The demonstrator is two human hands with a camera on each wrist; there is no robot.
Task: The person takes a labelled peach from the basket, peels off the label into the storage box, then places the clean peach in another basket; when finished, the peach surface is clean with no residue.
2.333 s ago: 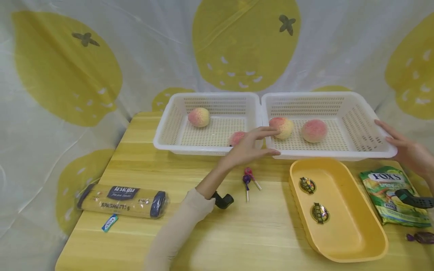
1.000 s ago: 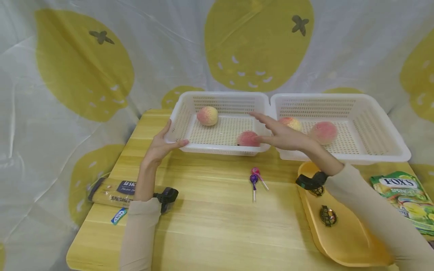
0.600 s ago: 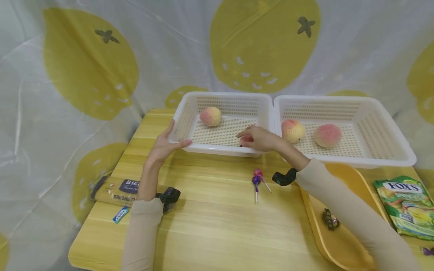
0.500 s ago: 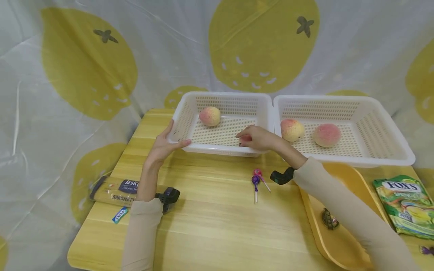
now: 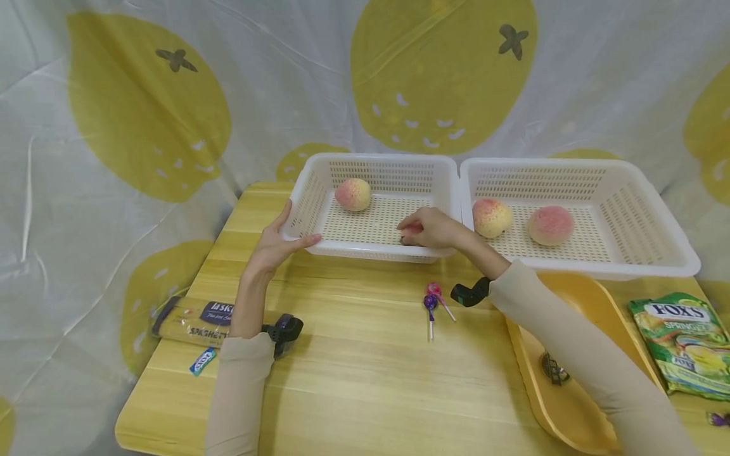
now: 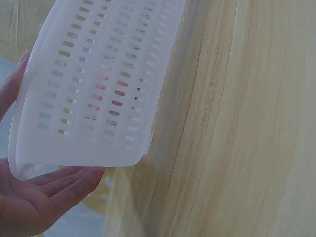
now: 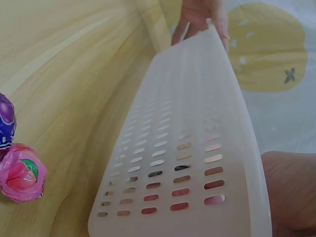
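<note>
My left hand (image 5: 268,250) grips the left end of the left white plastic basket (image 5: 365,248), thumb over its front rim. In the left wrist view, fingers (image 6: 74,190) lie under the end of the basket (image 6: 98,143). My right hand (image 5: 438,228) reaches into this basket's front right corner, its fingers curled round a pink peach (image 5: 412,234) that they mostly cover. Through the basket's slots (image 7: 180,192) the right wrist view shows reddish patches. Another peach (image 5: 353,194) lies toward the back left of the same basket.
A second white basket (image 5: 576,265) with two peaches adjoins on the right. Before it stand a yellow tray (image 5: 521,373), partly under my right forearm, and a green FOX'S candy bag (image 5: 681,342). Two lollipops (image 5: 431,297), a spaghetti pack (image 5: 194,322) and a small wrapped candy (image 5: 202,361) lie on the table.
My left hand has moved from between the baskets to the left basket's left end. My right hand has left the right basket's end and taken hold of the pink peach in the left basket.
</note>
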